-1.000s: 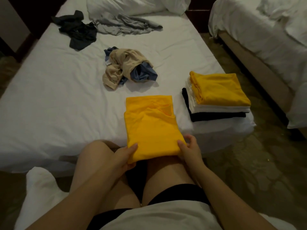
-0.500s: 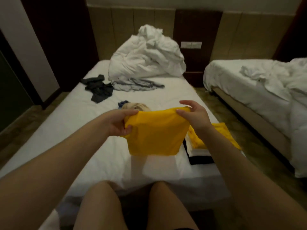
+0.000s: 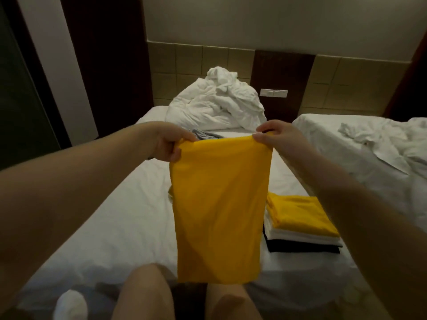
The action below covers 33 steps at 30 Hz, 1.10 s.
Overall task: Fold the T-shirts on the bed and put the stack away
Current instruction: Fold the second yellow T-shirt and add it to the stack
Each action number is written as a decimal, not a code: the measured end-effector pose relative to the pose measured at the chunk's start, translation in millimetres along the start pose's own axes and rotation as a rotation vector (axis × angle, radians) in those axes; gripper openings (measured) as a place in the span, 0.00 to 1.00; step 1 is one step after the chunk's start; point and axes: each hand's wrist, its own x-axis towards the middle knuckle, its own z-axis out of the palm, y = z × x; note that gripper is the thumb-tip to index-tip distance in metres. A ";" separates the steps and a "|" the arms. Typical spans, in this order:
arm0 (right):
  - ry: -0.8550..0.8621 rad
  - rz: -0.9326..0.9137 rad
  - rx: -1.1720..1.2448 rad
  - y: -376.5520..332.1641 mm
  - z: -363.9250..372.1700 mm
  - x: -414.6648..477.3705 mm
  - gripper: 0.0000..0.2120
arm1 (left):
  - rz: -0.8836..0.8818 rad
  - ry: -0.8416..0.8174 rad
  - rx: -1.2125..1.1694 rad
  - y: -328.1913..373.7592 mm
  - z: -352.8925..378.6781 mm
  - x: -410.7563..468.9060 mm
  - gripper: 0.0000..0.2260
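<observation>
holding the yellow t-shirt (image 3: 219, 204) up in the air over the near edge of the bed (image 3: 111, 215), narrowed to a long panel and hanging straight down to just above the knees. pinched at its upper left corner by the left hand (image 3: 169, 145), thumb in front, fingers curled behind the cloth; pinched at its upper right corner by the right hand (image 3: 276, 137), thumb and forefinger nipped on the edge, other fingers tucked behind. gripped at both corners and drawn apart, most likely to tauten the top edge and flatten the layers under their own weight before the cross fold. raised clear of the sheet, probably to avoid dragging and undoing the side folds. to the right, near the bed's corner, a stack of folded t-shirts (image 3: 300, 225): yellow on top, white beneath, black at the bottom, set within reach of the right hand as a landing spot for this one. farther up the bed, a grey garment (image 3: 205, 135) peeking over the held shirt's top edge, apparently unfolded, and behind it a crumpled white duvet (image 3: 217, 107) heaped against the headboard, seemingly to free the sheet as a work surface. judged well short of done: more folding ahead, stack not yet put away.
</observation>
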 end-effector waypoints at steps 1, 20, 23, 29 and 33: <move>-0.014 -0.010 -0.004 -2.4 -3.1 3.7 0.10 | -0.004 -0.008 -0.006 1.1 -2.5 -1.7 0.13; -0.057 -0.005 -0.037 38.4 51.8 129.7 0.11 | -0.101 -0.029 -0.248 23.5 -21.5 117.2 0.34; -0.010 0.012 0.002 41.4 56.5 166.2 0.10 | 0.003 -0.041 -0.252 44.2 -33.3 153.9 0.31; 0.026 -0.014 0.256 18.4 55.9 217.0 0.08 | 0.197 0.007 -0.273 93.6 -70.9 192.3 0.36; 0.078 -0.082 0.299 7.2 57.4 205.1 0.07 | 0.308 0.073 -0.289 98.5 -80.6 177.2 0.33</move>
